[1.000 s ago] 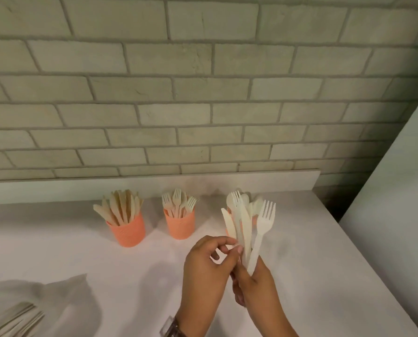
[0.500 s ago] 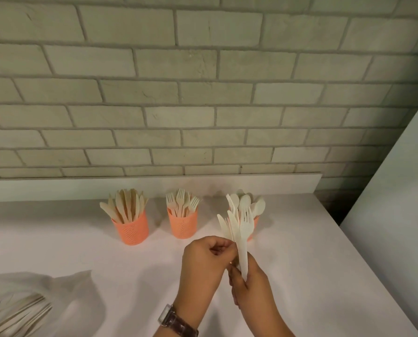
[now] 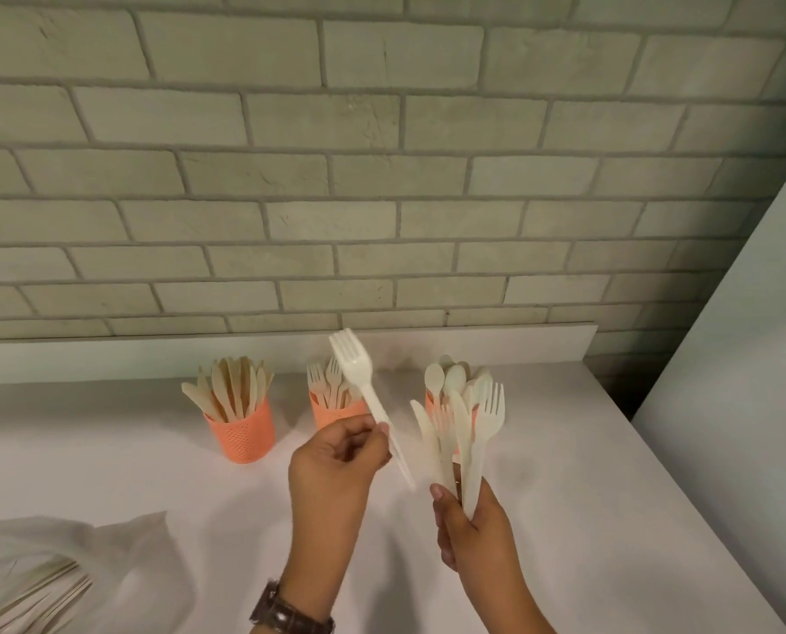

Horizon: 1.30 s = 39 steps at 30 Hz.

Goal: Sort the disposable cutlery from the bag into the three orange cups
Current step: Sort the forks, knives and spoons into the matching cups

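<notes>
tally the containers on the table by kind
cups: 3 (knife cup, fork cup, spoon cup)
bag: 1
total: 4

The fork cup (image 3: 331,413) stands on the surface (image 3: 565,496), the wall (image 3: 382,176) behind it. The knife cup (image 3: 240,434) is to its left and the spoon cup (image 3: 429,399) to its right, all in one row. Just before the fork cup the left grip (image 3: 336,464) holds a single fork (image 3: 357,379) — the right grip (image 3: 473,528) holds a bundle of cutlery (image 3: 462,432) before the spoon cup. The bag (image 3: 62,578) lies well to the fork cup's near left.
</notes>
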Each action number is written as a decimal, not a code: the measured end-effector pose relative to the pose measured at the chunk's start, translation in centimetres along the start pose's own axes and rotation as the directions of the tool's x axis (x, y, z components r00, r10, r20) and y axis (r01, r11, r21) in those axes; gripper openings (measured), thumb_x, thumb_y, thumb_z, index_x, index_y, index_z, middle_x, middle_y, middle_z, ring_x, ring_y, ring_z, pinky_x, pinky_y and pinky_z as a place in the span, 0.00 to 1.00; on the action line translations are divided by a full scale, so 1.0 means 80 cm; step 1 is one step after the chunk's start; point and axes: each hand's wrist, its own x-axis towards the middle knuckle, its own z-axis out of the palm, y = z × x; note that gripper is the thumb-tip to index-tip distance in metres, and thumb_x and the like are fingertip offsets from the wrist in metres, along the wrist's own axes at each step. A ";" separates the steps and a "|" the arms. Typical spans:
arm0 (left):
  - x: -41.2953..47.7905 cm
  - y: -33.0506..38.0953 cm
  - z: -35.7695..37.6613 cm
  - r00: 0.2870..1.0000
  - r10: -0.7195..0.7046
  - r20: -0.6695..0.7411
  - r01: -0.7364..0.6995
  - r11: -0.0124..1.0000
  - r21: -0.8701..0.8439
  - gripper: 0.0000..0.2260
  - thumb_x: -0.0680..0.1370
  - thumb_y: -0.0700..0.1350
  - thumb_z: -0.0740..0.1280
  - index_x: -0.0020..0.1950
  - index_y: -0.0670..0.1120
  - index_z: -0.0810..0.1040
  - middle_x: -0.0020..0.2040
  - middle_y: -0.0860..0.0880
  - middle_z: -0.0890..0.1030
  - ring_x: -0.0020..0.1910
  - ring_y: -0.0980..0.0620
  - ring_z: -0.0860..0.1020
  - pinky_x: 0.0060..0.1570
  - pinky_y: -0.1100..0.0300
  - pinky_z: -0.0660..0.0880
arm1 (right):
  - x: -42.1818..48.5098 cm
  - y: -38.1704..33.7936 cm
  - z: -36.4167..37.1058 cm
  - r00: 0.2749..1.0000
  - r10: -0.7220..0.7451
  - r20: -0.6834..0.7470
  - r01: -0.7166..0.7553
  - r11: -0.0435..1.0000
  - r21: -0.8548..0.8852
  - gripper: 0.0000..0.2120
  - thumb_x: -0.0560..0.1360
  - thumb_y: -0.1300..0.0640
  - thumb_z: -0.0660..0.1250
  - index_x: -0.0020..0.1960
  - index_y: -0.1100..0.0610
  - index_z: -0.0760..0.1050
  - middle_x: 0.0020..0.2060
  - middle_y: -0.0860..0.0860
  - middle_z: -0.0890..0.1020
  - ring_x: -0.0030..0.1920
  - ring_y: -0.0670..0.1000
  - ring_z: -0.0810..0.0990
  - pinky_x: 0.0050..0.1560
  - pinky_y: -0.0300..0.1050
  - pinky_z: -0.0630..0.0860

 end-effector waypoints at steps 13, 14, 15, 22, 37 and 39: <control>-0.036 -0.010 0.030 0.919 0.145 0.368 -0.332 0.788 0.519 0.10 0.73 0.59 0.66 0.44 0.55 0.83 0.32 0.62 0.79 0.34 0.62 0.78 0.37 0.74 0.68 | 0.002 -0.005 0.013 0.999 -0.020 0.034 0.020 0.999 0.029 0.16 0.78 0.45 0.55 0.39 0.46 0.77 0.34 0.48 0.80 0.43 0.49 0.80 0.47 0.44 0.71; -0.033 -0.009 0.030 0.927 0.121 0.356 -0.306 0.793 0.526 0.08 0.72 0.58 0.68 0.41 0.55 0.83 0.31 0.62 0.78 0.31 0.63 0.76 0.36 0.74 0.68 | 0.003 -0.005 0.013 1.000 -0.002 0.002 0.001 1.000 0.026 0.15 0.79 0.44 0.53 0.43 0.42 0.77 0.38 0.47 0.82 0.45 0.47 0.80 0.47 0.41 0.71; -0.028 -0.010 0.030 0.933 0.107 0.343 -0.289 0.791 0.539 0.09 0.71 0.57 0.69 0.35 0.55 0.81 0.28 0.61 0.77 0.29 0.63 0.75 0.35 0.73 0.67 | 0.003 -0.003 0.011 0.999 0.007 -0.033 -0.007 1.000 -0.004 0.14 0.80 0.45 0.51 0.45 0.37 0.74 0.40 0.45 0.82 0.45 0.45 0.80 0.44 0.37 0.72; -0.012 -0.013 0.020 0.934 0.031 0.356 -0.246 0.779 0.577 0.19 0.74 0.51 0.68 0.23 0.54 0.70 0.26 0.52 0.79 0.29 0.54 0.77 0.36 0.65 0.73 | 0.004 0.006 0.004 0.959 -0.273 0.072 0.244 0.675 -0.696 0.22 0.79 0.56 0.58 0.71 0.48 0.58 0.52 0.46 0.77 0.44 0.47 0.77 0.39 0.35 0.69; 0.156 -0.063 -0.033 0.980 0.184 -0.072 -0.137 0.896 0.422 0.11 0.75 0.45 0.68 0.36 0.41 0.80 0.25 0.47 0.77 0.26 0.56 0.67 0.32 0.60 0.65 | 0.024 0.018 -0.032 0.987 0.155 0.036 -0.158 0.983 0.096 0.04 0.79 0.61 0.58 0.52 0.58 0.70 0.31 0.54 0.68 0.21 0.48 0.58 0.25 0.34 0.53; 0.173 -0.079 -0.025 0.977 0.201 -0.076 -0.128 0.828 0.545 0.12 0.75 0.46 0.68 0.35 0.40 0.80 0.28 0.42 0.78 0.26 0.50 0.70 0.30 0.58 0.67 | 0.027 0.017 -0.034 0.990 0.134 0.032 -0.138 0.978 0.156 0.04 0.79 0.61 0.58 0.52 0.59 0.70 0.30 0.54 0.69 0.20 0.48 0.59 0.25 0.35 0.54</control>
